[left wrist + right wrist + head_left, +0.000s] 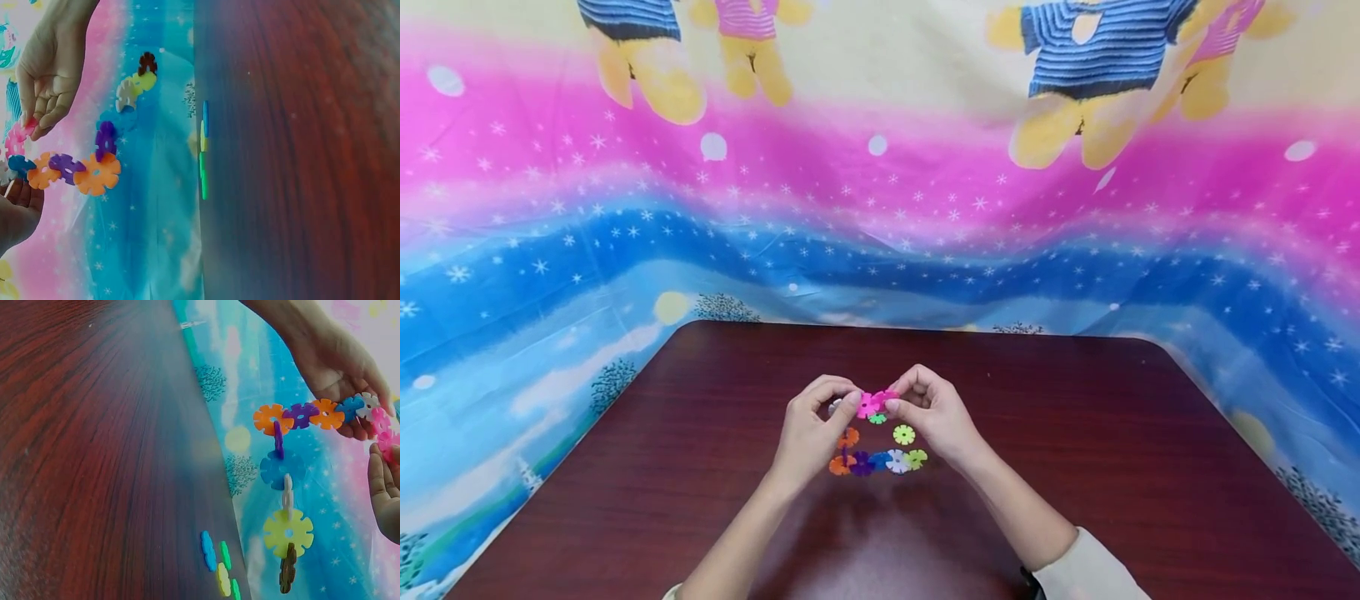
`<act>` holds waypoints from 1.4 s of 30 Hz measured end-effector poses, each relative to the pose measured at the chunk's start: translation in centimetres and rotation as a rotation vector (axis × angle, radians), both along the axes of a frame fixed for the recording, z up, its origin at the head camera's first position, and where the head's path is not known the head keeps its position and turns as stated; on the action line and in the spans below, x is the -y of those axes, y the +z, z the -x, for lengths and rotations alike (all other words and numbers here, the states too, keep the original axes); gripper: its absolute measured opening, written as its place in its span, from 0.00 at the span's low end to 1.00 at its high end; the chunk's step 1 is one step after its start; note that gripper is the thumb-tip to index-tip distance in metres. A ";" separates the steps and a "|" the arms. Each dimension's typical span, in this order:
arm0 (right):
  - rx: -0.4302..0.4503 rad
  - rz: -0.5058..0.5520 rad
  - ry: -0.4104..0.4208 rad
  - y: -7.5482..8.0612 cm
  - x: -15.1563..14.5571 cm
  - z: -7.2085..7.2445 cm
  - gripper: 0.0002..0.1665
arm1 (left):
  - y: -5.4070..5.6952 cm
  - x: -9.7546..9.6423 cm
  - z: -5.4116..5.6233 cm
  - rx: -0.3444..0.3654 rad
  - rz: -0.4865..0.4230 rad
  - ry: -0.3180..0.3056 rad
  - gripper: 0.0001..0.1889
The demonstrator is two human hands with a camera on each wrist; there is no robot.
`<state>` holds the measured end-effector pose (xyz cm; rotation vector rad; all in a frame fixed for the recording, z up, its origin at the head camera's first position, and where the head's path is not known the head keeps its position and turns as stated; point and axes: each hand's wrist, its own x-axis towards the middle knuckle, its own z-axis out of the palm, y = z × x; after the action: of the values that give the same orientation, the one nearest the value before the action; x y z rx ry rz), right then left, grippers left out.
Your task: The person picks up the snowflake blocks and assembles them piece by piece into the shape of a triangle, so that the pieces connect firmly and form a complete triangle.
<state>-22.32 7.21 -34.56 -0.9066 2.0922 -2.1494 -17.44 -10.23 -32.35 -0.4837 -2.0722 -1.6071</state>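
A chain of slotted plastic snowflake discs hangs between my hands above the table. My left hand (812, 425) grips the chain's upper end, by the white disc (367, 406) and pink disc (868, 406). My right hand (940, 417) pinches another pink disc (386, 445) between thumb and fingers, right against the first. Below the left hand run a blue disc (350, 407), orange disc (327, 414), purple disc (301, 415) and second orange disc (97, 174). From there the chain continues through purple, blue, white and yellow discs to a brown disc (287, 569) at its loose end.
Loose discs lie on the dark red-brown table (1075, 433), among them a blue disc (208, 550), a yellow disc (223, 579) and a green disc (225, 555). A printed cloth backdrop (880, 200) surrounds the table's back and sides.
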 end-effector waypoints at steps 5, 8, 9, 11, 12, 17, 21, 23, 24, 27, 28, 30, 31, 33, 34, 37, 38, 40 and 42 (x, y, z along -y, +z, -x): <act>-0.012 0.014 0.017 -0.3 0.3 0.0 0.06 | 0.3 -0.3 0.0 0.001 0.025 -0.037 0.04; -0.017 0.012 0.022 -0.5 0.4 0.0 0.06 | 0.4 -0.6 0.0 -0.019 0.049 -0.036 0.05; -0.016 0.010 0.021 -0.5 0.4 0.0 0.07 | 0.4 -0.7 0.0 -0.029 0.057 -0.031 0.05; -0.014 0.005 0.016 -0.5 0.5 0.0 0.08 | 0.3 -0.9 0.0 -0.047 0.062 -0.026 0.05; -0.014 0.003 0.013 -0.5 0.5 0.0 0.08 | 0.3 -0.9 0.0 -0.049 0.063 -0.025 0.04; -0.009 -0.006 -0.010 -0.5 0.7 -0.1 0.06 | -0.8 -0.9 0.6 -0.067 0.062 -0.021 0.04; -0.003 -0.013 0.001 -0.6 0.7 -0.1 0.06 | -2.3 -0.6 1.9 -0.090 0.064 -0.013 0.04; 0.000 -0.022 0.012 -0.6 0.6 0.1 0.07 | -2.8 -0.3 2.2 -0.097 0.067 -0.011 0.03; 0.000 -0.027 0.015 -0.6 0.5 0.2 0.08 | -2.8 -0.2 2.3 -0.101 0.070 -0.011 0.03; 0.013 -0.027 0.011 -0.6 0.2 0.8 0.09 | -2.7 0.2 2.3 -0.111 0.069 -0.012 0.02; 0.017 -0.028 0.003 -0.6 0.0 1.1 0.10 | -2.6 0.4 2.3 -0.112 0.066 -0.009 0.02; 0.025 -0.027 -0.021 -0.8 -0.3 1.9 0.10 | -2.4 0.9 2.3 -0.111 0.062 0.006 0.02; 0.034 -0.032 -0.038 -0.9 -0.4 2.4 0.10 | -2.4 1.1 2.3 -0.107 0.061 0.020 0.02; 0.049 -0.058 -0.074 -1.3 -0.8 3.4 0.10 | -2.2 1.6 2.2 -0.094 0.060 0.048 0.03; 0.062 -0.078 -0.095 -1.5 -0.9 4.0 0.11 | -2.2 1.8 2.1 -0.087 0.060 0.061 0.03; 0.113 -0.153 -0.151 -2.4 -1.2 5.7 0.12 | -1.9 2.3 1.9 -0.074 0.062 0.095 0.03; 0.126 -0.191 -0.161 -2.8 -1.2 6.3 0.13 | -1.6 2.4 1.6 -0.077 0.068 0.105 0.03; 0.160 -0.273 -0.179 -3.5 -1.3 7.4 0.14 | -1.0 2.4 0.9 -0.071 0.068 0.121 0.03; 0.176 -0.363 -0.191 -4.3 -1.2 8.4 0.15 | -0.3 2.4 0.1 -0.062 0.071 0.139 0.04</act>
<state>-30.77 8.41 -38.84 -0.4828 2.4423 -1.7492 -17.57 -12.66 -32.62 -0.3986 -2.0746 -1.4257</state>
